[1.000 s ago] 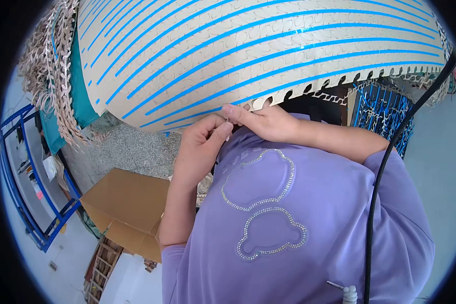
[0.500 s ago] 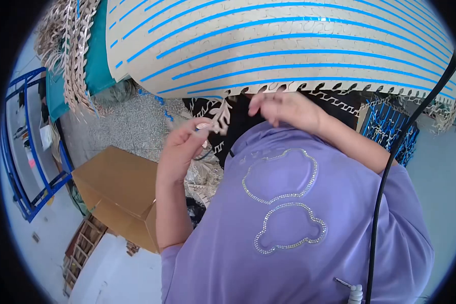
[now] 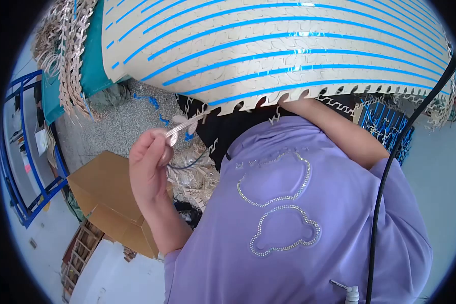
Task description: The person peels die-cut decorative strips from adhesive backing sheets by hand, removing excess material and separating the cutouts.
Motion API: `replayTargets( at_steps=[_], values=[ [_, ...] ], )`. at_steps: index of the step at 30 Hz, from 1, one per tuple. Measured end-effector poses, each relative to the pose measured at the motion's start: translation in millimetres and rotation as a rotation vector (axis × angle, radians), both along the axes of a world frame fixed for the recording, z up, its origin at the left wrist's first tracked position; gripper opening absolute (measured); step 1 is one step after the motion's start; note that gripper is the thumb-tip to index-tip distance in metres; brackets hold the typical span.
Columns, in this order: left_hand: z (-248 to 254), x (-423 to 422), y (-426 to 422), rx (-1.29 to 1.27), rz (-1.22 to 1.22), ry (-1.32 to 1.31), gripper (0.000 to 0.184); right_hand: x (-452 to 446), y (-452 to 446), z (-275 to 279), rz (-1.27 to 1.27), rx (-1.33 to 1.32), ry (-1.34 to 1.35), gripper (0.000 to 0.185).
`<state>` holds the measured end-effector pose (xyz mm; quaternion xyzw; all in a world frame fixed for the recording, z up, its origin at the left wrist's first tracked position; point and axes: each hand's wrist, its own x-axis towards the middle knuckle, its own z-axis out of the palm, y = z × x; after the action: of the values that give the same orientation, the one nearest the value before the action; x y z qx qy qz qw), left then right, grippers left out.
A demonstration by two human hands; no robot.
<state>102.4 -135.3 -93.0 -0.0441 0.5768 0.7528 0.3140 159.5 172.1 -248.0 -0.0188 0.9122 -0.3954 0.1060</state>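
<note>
A pale sheet [image 3: 268, 66] with blue lines and a notched lower edge curves across the top. My left hand [image 3: 154, 149], left of its lower corner, is closed in a pinch on a thin pale strip [image 3: 185, 125] stretched up to the sheet's edge; small leaf-shaped pieces hang beside the strip. Of my right hand [image 3: 295, 105] only the part near the wrist shows, under the notched edge, with its fingers hidden beneath the sheet.
An open cardboard box [image 3: 106, 180] stands at the lower left, near a blue metal rack [image 3: 33, 202]. Braided pale strips [image 3: 68, 66] hang at the upper left. Blue-and-white strips [image 3: 385, 124] lie at the right. A black cable [image 3: 377, 202] runs down the right side.
My left hand has moved left and down, drawing the strip taut from the sheet's edge. My right hand, in view half a second ago, has gone under the sheet.
</note>
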Motion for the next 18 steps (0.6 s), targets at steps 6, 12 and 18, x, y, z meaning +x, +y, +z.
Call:
replayTargets(
  at_steps=[6, 12, 18],
  values=[
    [-7, -2, 18, -0.33, -0.314, 0.002, 0.018, 1, -1, 72, 0.244, 0.212, -0.41, 0.038],
    [-37, 9, 17, -0.355, -0.526, 0.023, 0.022, 4, -23, 68, 0.062, -0.676, -0.368, 0.049],
    [-28, 11, 59, -0.353, -0.523, 0.185, 0.021, -17, -60, 92, -0.166, -0.941, -0.483, 0.045]
  ],
)
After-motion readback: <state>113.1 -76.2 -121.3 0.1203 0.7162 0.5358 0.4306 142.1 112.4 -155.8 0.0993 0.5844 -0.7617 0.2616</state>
